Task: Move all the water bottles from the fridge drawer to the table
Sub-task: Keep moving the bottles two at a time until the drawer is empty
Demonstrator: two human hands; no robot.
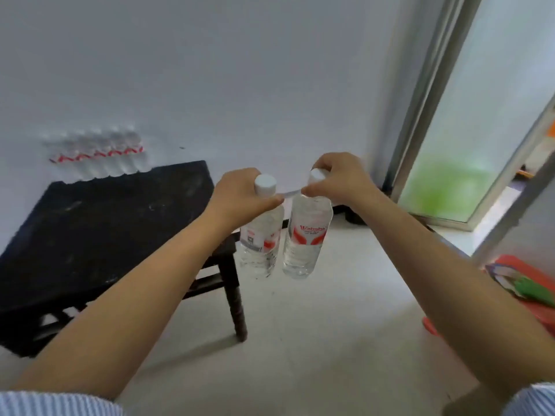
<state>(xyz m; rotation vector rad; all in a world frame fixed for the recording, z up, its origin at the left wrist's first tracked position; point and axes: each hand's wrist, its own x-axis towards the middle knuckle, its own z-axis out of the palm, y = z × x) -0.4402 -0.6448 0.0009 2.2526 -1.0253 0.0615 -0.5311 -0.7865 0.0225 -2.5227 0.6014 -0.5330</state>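
Two clear water bottles with white caps and red-and-white labels hang in the air in front of me, just right of the table's near right corner. My left hand [240, 199] grips the left bottle [260, 244] by its neck. My right hand [336, 181] holds the right bottle [306, 238] at its cap and neck. The two bottles hang side by side, almost touching. A black table [99, 235] stands at the left. Several more bottles [102, 157] stand in a row along its far edge against the wall, blurred.
The table has dark wooden legs [237, 298] on a pale floor. A glass door with a metal frame [444, 115] stands open at the right. Orange and green things [522, 286] lie low at the right edge. The fridge drawer is out of view.
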